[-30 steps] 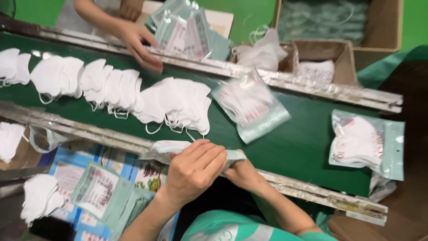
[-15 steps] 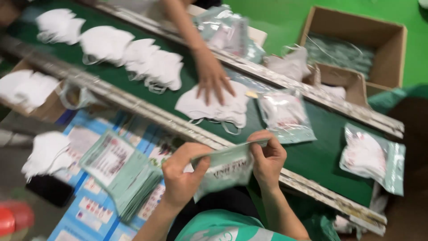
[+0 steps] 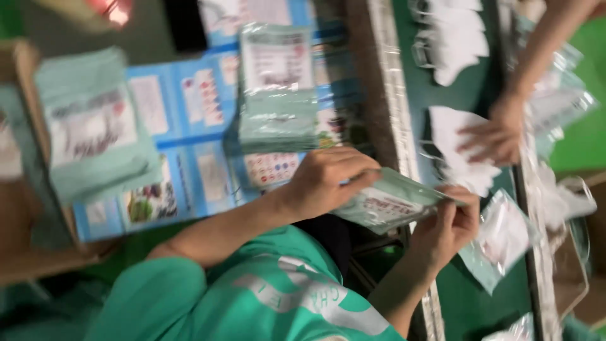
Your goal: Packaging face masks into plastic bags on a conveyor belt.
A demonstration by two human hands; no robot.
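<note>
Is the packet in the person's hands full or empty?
Cannot tell. The green packet, pinched between left hand and right hand, is too blurred.

A flat pale-green printed pouch (image 3: 388,203) lies tilted, pinched at both ends, blurred.

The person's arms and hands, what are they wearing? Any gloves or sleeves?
No gloves: the left hand and right hand are bare, and both forearms are uncovered. The person wears a green short-sleeved shirt with pale lettering across it. The picture is too blurred to show rings or a watch.
</note>
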